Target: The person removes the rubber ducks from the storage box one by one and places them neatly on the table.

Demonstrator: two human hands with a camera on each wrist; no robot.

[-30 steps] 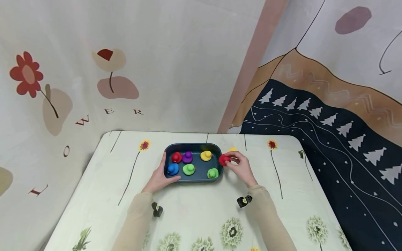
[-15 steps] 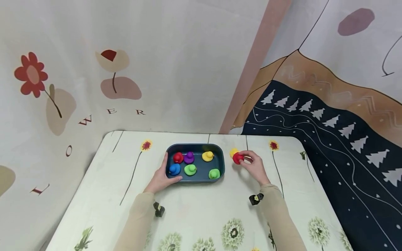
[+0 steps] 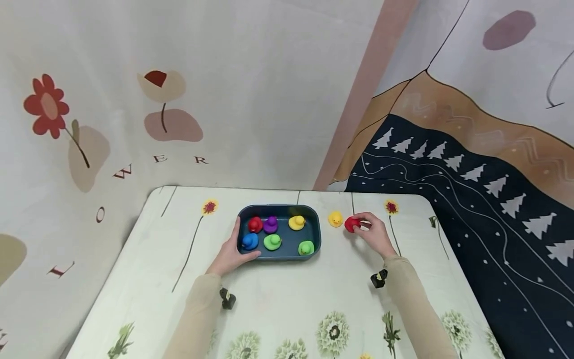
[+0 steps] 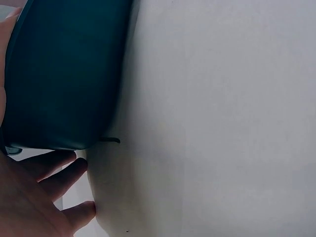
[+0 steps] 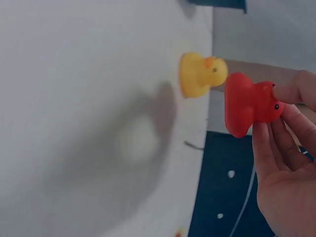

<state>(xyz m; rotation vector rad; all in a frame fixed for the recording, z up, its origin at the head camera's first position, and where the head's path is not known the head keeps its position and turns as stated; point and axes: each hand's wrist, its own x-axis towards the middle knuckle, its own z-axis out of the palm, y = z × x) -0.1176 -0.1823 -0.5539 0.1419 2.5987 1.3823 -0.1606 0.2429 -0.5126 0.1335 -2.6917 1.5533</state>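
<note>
My left hand point(image 3: 228, 257) grips the left end of a dark blue tray point(image 3: 287, 247), thumb at the near side and fingers along the end. In the left wrist view the tray's wall point(image 4: 64, 74) covers part of that hand. Right of the tray, my right hand point(image 3: 375, 235) pinches a red rubber duck point(image 3: 351, 224) by its head, thumb on one side. The right wrist view shows this duck point(image 5: 241, 103) held with its flat base turned toward the tabletop, its shadow on the cloth. Just left of it a yellow rubber duck point(image 3: 335, 219) sits on the table.
Inside the tray are a red duck point(image 3: 255, 225), a purple duck point(image 3: 270, 225), a yellow duck point(image 3: 297, 223), a blue duck point(image 3: 249, 242) and two green ducks point(image 3: 272, 243). A flower-print cloth point(image 3: 287, 294) covers the table. Printed curtains point(image 3: 260, 99) hang behind it.
My right hand has carried the red duck from the tray's right edge rightward, past the yellow duck on the table, which now shows fully. My left hand stays on the tray.
</note>
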